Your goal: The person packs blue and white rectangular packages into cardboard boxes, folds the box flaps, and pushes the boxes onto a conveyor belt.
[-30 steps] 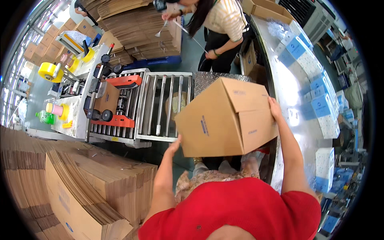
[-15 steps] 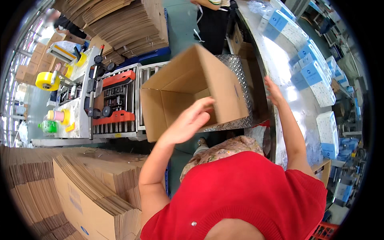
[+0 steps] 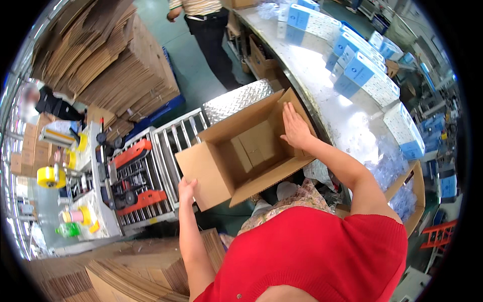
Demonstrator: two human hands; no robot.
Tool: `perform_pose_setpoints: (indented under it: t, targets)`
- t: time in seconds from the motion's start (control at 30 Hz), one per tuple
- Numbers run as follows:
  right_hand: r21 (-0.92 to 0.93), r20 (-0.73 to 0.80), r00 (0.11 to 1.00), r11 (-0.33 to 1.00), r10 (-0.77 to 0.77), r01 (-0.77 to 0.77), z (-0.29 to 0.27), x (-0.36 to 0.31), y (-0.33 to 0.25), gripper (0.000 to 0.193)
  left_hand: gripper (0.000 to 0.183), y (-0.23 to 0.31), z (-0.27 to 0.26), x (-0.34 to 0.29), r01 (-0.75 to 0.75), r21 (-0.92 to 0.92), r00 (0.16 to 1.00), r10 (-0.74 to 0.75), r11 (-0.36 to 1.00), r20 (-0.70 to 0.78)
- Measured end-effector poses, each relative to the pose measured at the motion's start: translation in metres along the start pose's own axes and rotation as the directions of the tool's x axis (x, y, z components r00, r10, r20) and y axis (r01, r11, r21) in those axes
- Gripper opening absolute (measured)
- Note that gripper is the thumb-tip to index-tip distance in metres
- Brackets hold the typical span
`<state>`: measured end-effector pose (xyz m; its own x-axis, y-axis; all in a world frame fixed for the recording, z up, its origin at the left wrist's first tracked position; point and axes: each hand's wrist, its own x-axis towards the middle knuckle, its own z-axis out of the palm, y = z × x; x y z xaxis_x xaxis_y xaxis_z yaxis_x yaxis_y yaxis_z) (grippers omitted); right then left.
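Observation:
An open brown cardboard box [image 3: 254, 146] stands in front of me with its top flaps spread outward and its inside bare. At the outer edge of its left flap, my left hand [image 3: 187, 190] is closed on the cardboard, some of the fingers out of sight. My right hand [image 3: 297, 128] lies flat with outstretched fingers against the inner face of the right flap. Under and behind the box are a metal diamond-plate surface [image 3: 236, 102] and a roller conveyor [image 3: 173, 133].
A taping machine with red side guides [image 3: 132, 153] stands left. On the metal table [image 3: 282, 50] at right are blue-and-white cartons [image 3: 370, 75] and clear plastic bags [image 3: 387, 161]. Flattened cardboard stacks [image 3: 136, 75] rise behind and lie near left. Another person [image 3: 209, 35] stands beyond the box.
The box has turned and come down, its opening now facing up toward me. My left hand has moved to the left flap, and my right hand from the table side onto the right flap.

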<state>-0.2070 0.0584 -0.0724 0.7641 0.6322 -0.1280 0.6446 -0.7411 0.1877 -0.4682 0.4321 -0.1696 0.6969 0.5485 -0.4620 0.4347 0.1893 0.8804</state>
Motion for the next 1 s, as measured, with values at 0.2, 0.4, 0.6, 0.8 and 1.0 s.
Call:
perform_pose_setpoints:
  t: [0.2, 0.4, 0.6, 0.8, 1.0]
  targets:
    - [0.072, -0.122, 0.982, 0.988, 0.143, -0.135, 0.044, 0.018, 0.053, 0.098, 0.025, -0.036, -0.047, 0.036, 0.049, -0.139, 0.987, -0.07, 0.989, -0.148]
    - [0.628, 0.653, 0.713, 0.709, -0.255, -0.321, 0.143, 0.051, 0.061, 0.112, 0.027, -0.026, -0.001, 0.053, 0.102, -0.046, 0.994, -0.1, 0.994, 0.037]
    - [0.883, 0.069, 0.894, 0.444, -0.442, 0.151, 0.071, 0.054, 0.2, 0.039, 0.027, -0.036, 0.051, 0.034, 0.235, -0.105, 0.967, -0.221, 0.966, 0.127]
    - [-0.01, 0.041, 0.821, 0.822, 0.57, -0.57, 0.023, 0.017, 0.472, 0.089, 0.073, 0.092, 0.117, 0.02, 0.168, 0.966, 0.894, 0.382, 0.199, -0.234]
    - [0.128, -0.066, 0.915, 0.913, 0.397, -0.387, 0.03, 0.01, 0.457, 0.087, 0.079, 0.262, 0.321, 0.006, -0.51, 0.857, 0.629, 0.712, 0.074, 0.313]
